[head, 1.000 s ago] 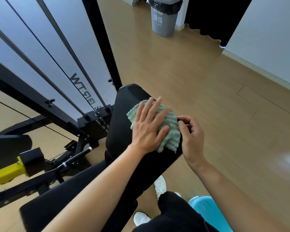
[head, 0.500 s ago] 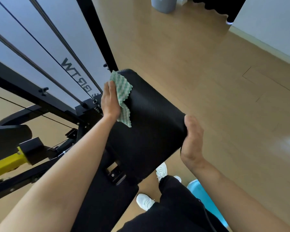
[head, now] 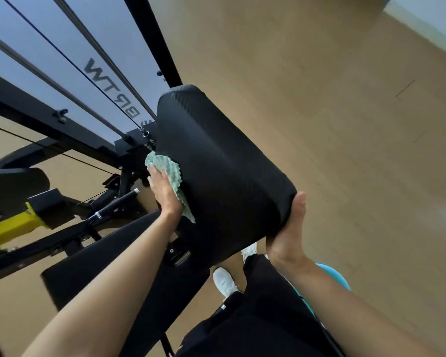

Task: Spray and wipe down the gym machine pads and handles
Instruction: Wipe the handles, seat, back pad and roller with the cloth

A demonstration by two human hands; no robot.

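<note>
A black textured back pad [head: 222, 166] of the gym machine tilts up in the middle of the view. My left hand [head: 164, 193] presses a green and white waffle cloth [head: 169, 171] flat against the pad's left side edge, fingers straight. My right hand [head: 290, 228] cups the pad's lower right corner, its fingers wrapped behind the edge and hidden. A black seat pad [head: 106, 261] lies below the back pad, partly covered by my left forearm.
The machine's black frame [head: 18, 101] with cables and guide rods stands at the left, with a yellow part [head: 8, 228] and a chrome-ended handle [head: 116, 203]. Wooden floor [head: 345, 124] spreads to the right. A light blue object [head: 337, 278] sits behind my right arm.
My left hand has slid the cloth down the pad's left edge from near its top. My right hand stays on the lower right corner. The camera has tilted.
</note>
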